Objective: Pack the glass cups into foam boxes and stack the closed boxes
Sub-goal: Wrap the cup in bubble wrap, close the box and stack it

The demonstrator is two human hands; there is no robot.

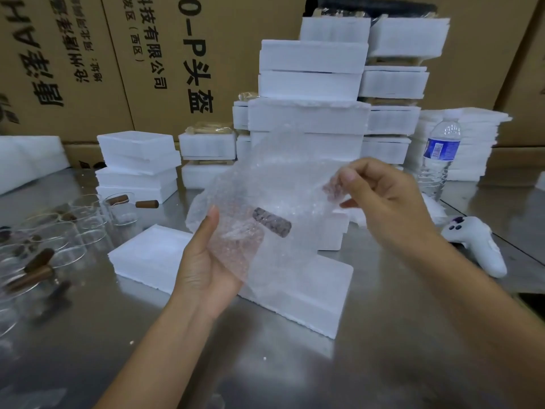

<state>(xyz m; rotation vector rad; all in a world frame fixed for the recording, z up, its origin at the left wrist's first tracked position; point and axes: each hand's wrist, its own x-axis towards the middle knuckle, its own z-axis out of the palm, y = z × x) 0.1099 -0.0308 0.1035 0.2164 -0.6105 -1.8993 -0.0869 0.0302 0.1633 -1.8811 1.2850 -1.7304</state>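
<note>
Steel table (383, 364): foam boxes (309, 293), glass cups (62, 231), water bottle (439, 160), white controller (477, 246).

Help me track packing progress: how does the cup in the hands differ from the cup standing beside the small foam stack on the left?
The held cup is covered in bubble wrap; the standing cup is bare. The held cup is in the air, left hand beneath it, right hand pinching the wrap; the standing cup rests on the metal table. Both have a dark brown handle.

Backdrop: tall brown cardboard cartons (88, 69), black printed characters. Worktop: shiny steel table (383, 364), reflective, lightly scuffed. Light even, indoor.
</note>
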